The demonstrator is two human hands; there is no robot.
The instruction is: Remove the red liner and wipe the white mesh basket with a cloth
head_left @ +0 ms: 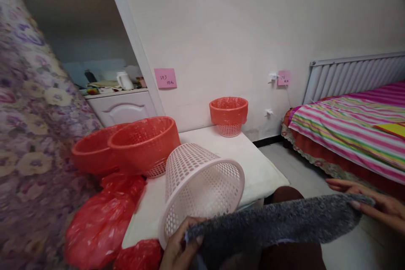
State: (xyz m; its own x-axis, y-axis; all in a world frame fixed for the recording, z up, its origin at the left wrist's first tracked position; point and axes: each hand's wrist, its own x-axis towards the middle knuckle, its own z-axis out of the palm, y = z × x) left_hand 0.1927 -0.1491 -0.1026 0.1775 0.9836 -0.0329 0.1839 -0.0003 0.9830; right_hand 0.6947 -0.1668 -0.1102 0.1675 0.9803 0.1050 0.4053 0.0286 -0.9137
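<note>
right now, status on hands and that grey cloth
Left hand and right hand grip grey cloth by its ends, stretched flat. Tipped pink basket right behind it.

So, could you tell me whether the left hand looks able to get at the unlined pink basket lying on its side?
Probably yes: the left hand is right beside the basket's rim, though it grips the grey cloth.
</note>
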